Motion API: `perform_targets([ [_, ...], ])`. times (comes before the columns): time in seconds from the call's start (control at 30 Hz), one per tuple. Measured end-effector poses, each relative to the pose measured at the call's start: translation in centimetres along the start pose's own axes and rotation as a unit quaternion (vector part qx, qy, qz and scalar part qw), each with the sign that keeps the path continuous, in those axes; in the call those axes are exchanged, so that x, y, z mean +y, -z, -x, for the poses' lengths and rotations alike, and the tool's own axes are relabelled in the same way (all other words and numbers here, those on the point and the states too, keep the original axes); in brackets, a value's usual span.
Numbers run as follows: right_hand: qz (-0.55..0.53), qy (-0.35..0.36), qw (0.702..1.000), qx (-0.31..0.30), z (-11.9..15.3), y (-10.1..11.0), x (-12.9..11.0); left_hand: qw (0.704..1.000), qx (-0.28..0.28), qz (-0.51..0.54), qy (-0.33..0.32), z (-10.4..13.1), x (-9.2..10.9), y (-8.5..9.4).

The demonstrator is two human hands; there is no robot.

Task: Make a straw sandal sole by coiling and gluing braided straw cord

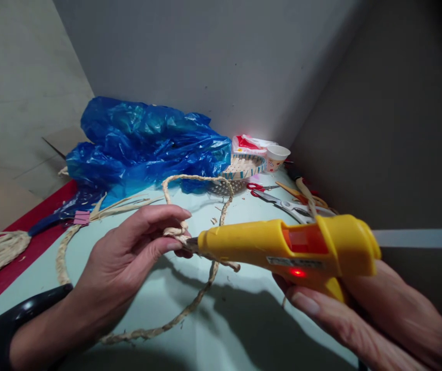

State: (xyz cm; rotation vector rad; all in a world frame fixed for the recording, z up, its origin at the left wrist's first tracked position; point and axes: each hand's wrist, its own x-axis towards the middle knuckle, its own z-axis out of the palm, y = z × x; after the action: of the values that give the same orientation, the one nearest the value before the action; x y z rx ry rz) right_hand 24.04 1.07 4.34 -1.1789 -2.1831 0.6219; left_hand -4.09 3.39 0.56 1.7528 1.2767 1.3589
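right hand (363, 309): grip closed on yellow glue gun (290, 250), red lamp lit | left hand (128, 252): grip pinched on braided straw cord (174, 233) at the nozzle, loop resting on desk (190, 309) | risk: hot glue may burn fingertips touching the joint; loose pinch could slip | far: scissors (282, 202), blue plastic bag (143, 141)

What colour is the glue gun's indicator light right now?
Red, glowing on the side of the yellow glue gun, in the head view.

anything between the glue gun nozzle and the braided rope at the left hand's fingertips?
No. In the head view the glue gun nozzle tip meets the braided rope pinched by the left hand; no gap or object shows between.
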Motion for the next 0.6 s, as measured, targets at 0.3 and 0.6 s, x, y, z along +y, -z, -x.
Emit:
perform_targets([
  [0.3,0.045,0.022,0.999,0.012,-0.2,0.08,-0.52,1.0,0.013,0.002,0.002,0.39,-0.26,-0.08],
  [0.6,0.056,0.028,0.998,0.03,0.11,0.08,-0.36,0.999,0.012,0.026,0.017,0.17,0.08,0.17],
])
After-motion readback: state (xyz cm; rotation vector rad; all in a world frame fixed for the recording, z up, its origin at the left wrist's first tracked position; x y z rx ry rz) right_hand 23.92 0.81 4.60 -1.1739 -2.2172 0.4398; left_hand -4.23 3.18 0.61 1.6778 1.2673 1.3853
